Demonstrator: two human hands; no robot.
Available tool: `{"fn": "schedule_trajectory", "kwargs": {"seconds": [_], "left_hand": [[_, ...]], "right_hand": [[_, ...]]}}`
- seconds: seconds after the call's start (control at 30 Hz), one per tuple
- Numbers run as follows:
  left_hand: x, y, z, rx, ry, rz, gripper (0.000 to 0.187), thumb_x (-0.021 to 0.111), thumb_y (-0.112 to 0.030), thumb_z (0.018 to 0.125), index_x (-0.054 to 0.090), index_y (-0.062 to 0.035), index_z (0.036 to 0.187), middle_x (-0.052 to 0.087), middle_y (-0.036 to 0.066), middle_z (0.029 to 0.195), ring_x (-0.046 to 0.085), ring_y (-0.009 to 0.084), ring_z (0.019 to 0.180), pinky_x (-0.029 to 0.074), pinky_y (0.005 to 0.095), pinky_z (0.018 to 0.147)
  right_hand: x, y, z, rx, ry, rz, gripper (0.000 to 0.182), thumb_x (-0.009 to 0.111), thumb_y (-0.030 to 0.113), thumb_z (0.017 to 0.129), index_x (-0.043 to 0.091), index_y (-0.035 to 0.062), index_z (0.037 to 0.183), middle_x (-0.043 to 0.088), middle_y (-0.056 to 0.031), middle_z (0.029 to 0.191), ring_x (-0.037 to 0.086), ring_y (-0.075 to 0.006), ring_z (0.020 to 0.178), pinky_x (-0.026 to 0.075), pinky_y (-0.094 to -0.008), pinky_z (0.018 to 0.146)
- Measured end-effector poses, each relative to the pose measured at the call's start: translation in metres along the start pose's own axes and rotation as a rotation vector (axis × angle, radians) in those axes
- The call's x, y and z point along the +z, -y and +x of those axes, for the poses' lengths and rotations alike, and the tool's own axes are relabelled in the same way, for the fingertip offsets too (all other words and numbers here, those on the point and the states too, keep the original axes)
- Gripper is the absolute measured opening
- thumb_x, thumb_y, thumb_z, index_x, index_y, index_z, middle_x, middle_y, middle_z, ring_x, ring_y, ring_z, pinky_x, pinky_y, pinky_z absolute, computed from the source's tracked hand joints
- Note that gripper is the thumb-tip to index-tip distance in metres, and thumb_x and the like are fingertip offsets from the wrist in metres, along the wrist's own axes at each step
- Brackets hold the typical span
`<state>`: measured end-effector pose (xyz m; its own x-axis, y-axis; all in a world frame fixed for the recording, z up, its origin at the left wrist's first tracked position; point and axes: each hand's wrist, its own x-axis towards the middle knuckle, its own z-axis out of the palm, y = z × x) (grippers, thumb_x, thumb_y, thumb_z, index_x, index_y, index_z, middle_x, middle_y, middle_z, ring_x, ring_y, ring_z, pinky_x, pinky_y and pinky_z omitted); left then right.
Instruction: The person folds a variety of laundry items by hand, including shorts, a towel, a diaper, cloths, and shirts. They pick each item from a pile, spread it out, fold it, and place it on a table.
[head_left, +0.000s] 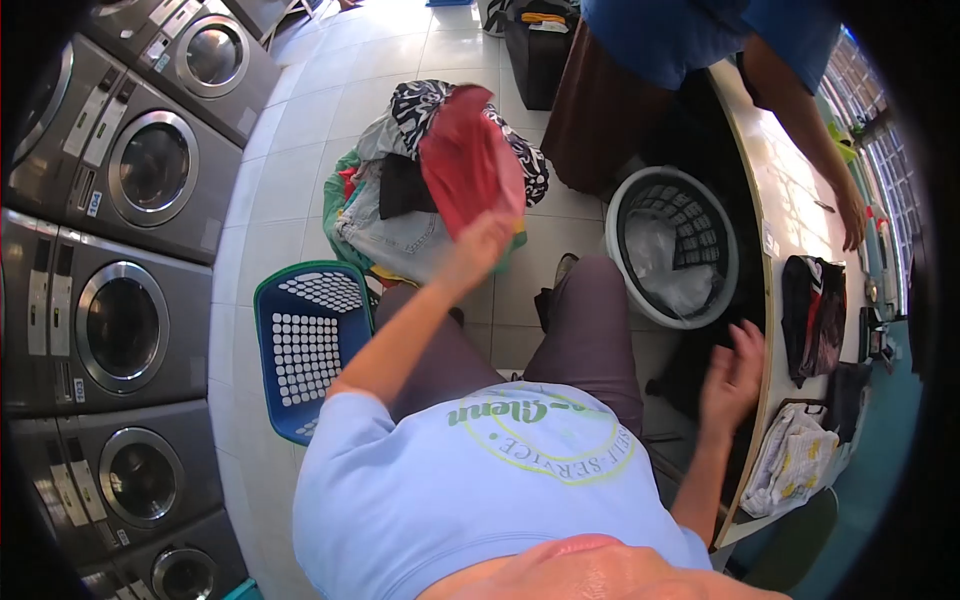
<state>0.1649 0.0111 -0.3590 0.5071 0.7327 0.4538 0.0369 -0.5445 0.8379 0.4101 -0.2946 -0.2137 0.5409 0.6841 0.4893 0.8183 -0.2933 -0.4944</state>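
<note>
My left hand (484, 243) is closed on a red garment (466, 165), raised over a heap of laundry; the cloth is blurred. Below it, the pile of clothes (400, 235) on the floor mixes a black-and-white patterned cloth (418, 104), grey and dark pieces, and some green. To the right, my right hand (735, 375) hovers beside the table edge with fingers apart, holding nothing. A round laundry basket (617, 262) with clear plastic inside stands on the floor between that hand and the co-worker. By my left leg sits a blue-and-green rectangular basket (262, 350).
Stacked front-loading machines (120, 310) line the left side. Along the right runs a table (795, 205) bearing dark folded clothes (812, 318) and a white folded stack (790, 460). A co-worker in a blue top (660, 40) stands ahead, one hand on the table. A dark bag (537, 65) stands behind.
</note>
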Motion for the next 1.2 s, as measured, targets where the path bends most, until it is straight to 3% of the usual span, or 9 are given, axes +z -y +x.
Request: {"fn": "schedule_trajectory", "kwargs": {"seconds": [0.13, 0.27, 0.47, 0.53, 0.7, 0.8, 1.0, 1.17, 1.2], "left_hand": [[0.025, -0.081, -0.054, -0.352, 0.354, -0.299, 0.017, 0.051, -0.01, 0.094, 0.059, -0.0016, 0.106, 0.055, 0.001, 0.071, 0.051, 0.0058, 0.063, 0.042, 0.022, 0.056], [0.015, -0.119, -0.059, -0.131, 0.341, -0.159, 0.018, 0.061, -0.009, 0.088, 0.06, 0.0018, 0.102, 0.066, 0.006, 0.082, 0.06, 0.0072, 0.069, 0.049, 0.0221, 0.06], [-0.036, -0.144, -0.052, -0.63, 0.266, -0.092, 0.026, 0.075, -0.011, 0.076, 0.059, -0.0013, 0.095, 0.068, 0.009, 0.086, 0.065, 0.0126, 0.084, 0.053, 0.029, 0.071], [-0.048, -0.125, -0.054, -0.563, 0.253, 0.134, 0.028, 0.074, -0.012, 0.075, 0.06, -0.0027, 0.097, 0.068, 0.008, 0.086, 0.065, 0.014, 0.085, 0.052, 0.0314, 0.07], [-0.022, -0.038, -0.103, -0.588, 0.247, 0.523, 0.027, 0.062, -0.011, 0.082, 0.061, -0.0041, 0.108, 0.068, 0.009, 0.09, 0.065, 0.0193, 0.091, 0.051, 0.0339, 0.075], [0.029, 0.088, -0.169, -0.639, 0.148, -0.083, 0.028, 0.058, -0.021, 0.086, 0.06, -0.006, 0.109, 0.068, 0.014, 0.096, 0.065, 0.0233, 0.091, 0.05, 0.0353, 0.074], [0.008, -0.045, -0.094, -1.161, 0.311, -1.294, 0.035, 0.056, -0.024, 0.09, 0.057, -0.0035, 0.119, 0.061, 0.01, 0.117, 0.062, 0.0206, 0.1, 0.051, 0.0344, 0.089], [-0.041, -0.122, -0.052, 0.157, 0.188, -0.384, 0.045, 0.056, -0.022, 0.091, 0.044, -0.004, 0.131, 0.049, 0.014, 0.131, 0.053, 0.0213, 0.115, 0.049, 0.0362, 0.094], [-0.035, -0.127, -0.047, -0.059, 0.238, -0.854, 0.048, 0.059, -0.02, 0.089, 0.043, -0.0035, 0.131, 0.047, 0.014, 0.133, 0.051, 0.0218, 0.117, 0.048, 0.0362, 0.095]], "right_hand": [[0.105, 0.059, 0.0, -0.324, 0.477, 0.235, 0.069, 0.075, 0.01, 0.068, 0.046, 0.0069, 0.131, 0.035, -0.0215, 0.14, 0.037, -0.0381, 0.127, 0.036, -0.042, 0.101], [0.211, 0.046, -0.01, -0.162, 0.796, 0.525, 0.038, 0.068, 0.012, 0.07, 0.062, 0.006, 0.107, 0.059, -0.0178, 0.114, 0.059, -0.0353, 0.1, 0.047, -0.0403, 0.083], [0.265, 0.016, 0.007, -0.313, 1.224, 0.183, 0.027, 0.058, 0.014, 0.079, 0.064, 0.0089, 0.104, 0.065, -0.0173, 0.097, 0.063, -0.0286, 0.093, 0.05, -0.0391, 0.076], [0.218, 0.052, 0.034, 0.331, 1.647, 0.529, 0.031, 0.053, 0.018, 0.086, 0.061, 0.0082, 0.114, 0.064, -0.013, 0.104, 0.062, -0.0229, 0.094, 0.049, -0.0356, 0.081], [0.178, 0.057, 0.035, 0.685, 1.448, 1.534, 0.048, 0.05, 0.037, 0.093, 0.047, 0.0047, 0.129, 0.055, -0.0084, 0.123, 0.054, -0.0213, 0.112, 0.043, -0.0333, 0.095], [0.173, 0.08, 0.031, 0.695, 1.331, 1.874, 0.056, 0.044, 0.044, 0.095, 0.041, 0.0039, 0.133, 0.047, -0.0101, 0.133, 0.048, -0.0209, 0.12, 0.039, -0.0353, 0.101], [0.151, 0.115, 0.034, 0.865, 1.006, 2.117, 0.036, 0.043, 0.028, 0.095, 0.054, 0.0012, 0.116, 0.06, -0.012, 0.112, 0.057, -0.0209, 0.104, 0.043, -0.0356, 0.096], [0.135, 0.104, 0.065, 0.833, 0.748, 2.017, 0.041, 0.036, 0.031, 0.098, 0.05, 0.0006, 0.122, 0.055, -0.0169, 0.121, 0.058, -0.0278, 0.105, 0.047, -0.0401, 0.093], [0.131, 0.102, 0.066, 0.834, 0.709, 1.994, 0.044, 0.034, 0.032, 0.099, 0.048, 0.0007, 0.125, 0.053, -0.0181, 0.125, 0.057, -0.0296, 0.107, 0.047, -0.0413, 0.092]]}}
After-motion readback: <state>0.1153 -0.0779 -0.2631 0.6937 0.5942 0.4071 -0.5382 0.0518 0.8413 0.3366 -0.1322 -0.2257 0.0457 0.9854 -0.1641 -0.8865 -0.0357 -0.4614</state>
